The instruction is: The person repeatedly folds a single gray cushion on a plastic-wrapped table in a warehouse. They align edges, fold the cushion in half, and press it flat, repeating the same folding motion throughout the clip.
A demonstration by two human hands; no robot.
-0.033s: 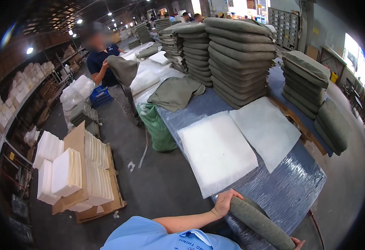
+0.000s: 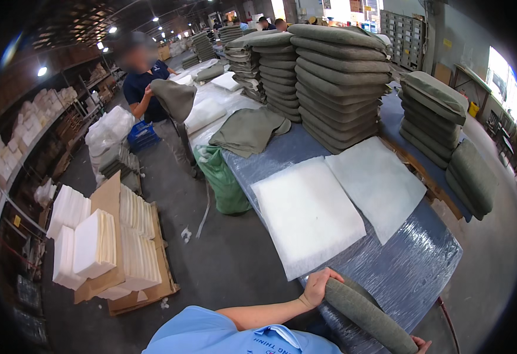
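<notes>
A grey-green fabric cushion (image 2: 361, 315) is held up on edge at the near end of the wrapped table (image 2: 406, 271). My left hand (image 2: 318, 288) grips its upper left corner, fingers curled over the edge. At the cushion's lower right end, my right hand (image 2: 422, 344) is closed on the corner, mostly hidden behind it. Just beyond lies a white padding sheet (image 2: 308, 215), flat on the table. A thinner, pale grey sheet (image 2: 379, 186) lies beside it on the right.
Tall stacks of grey-green cushions (image 2: 341, 88) stand farther back, with another stack (image 2: 429, 121) at right. Loose grey-green fabric (image 2: 249, 131) lies on the table. A green sack (image 2: 223, 183) and white foam blocks (image 2: 96, 245) stand left. A co-worker (image 2: 146, 88) holds fabric.
</notes>
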